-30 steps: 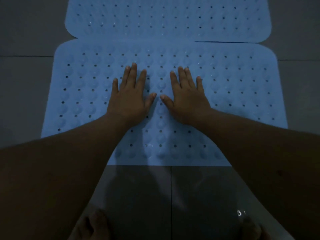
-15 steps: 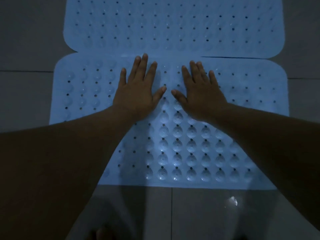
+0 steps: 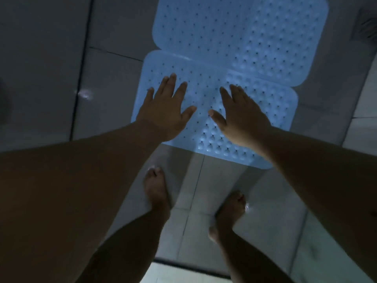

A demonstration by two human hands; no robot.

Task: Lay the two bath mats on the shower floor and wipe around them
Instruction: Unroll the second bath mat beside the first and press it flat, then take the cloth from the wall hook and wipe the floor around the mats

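Two light blue perforated bath mats lie flat on the grey tiled floor, edge to edge. The near mat is under both hands; its far edge slightly overlaps the far mat. My left hand is over the near mat's left part, fingers spread, holding nothing. My right hand is beside it over the mat's middle, also spread and holding nothing. Whether the palms touch the mat or hover just above it I cannot tell. No cloth is in view.
My two bare feet stand on the wet grey tiles just in front of the near mat. A dark floor drain or grate sits at the upper right. A threshold line crosses the floor behind my feet.
The view has pulled back, swung left and tilted, so my feet now show. Both hands have come back from the near mat's far edge toward its near part, still spread.
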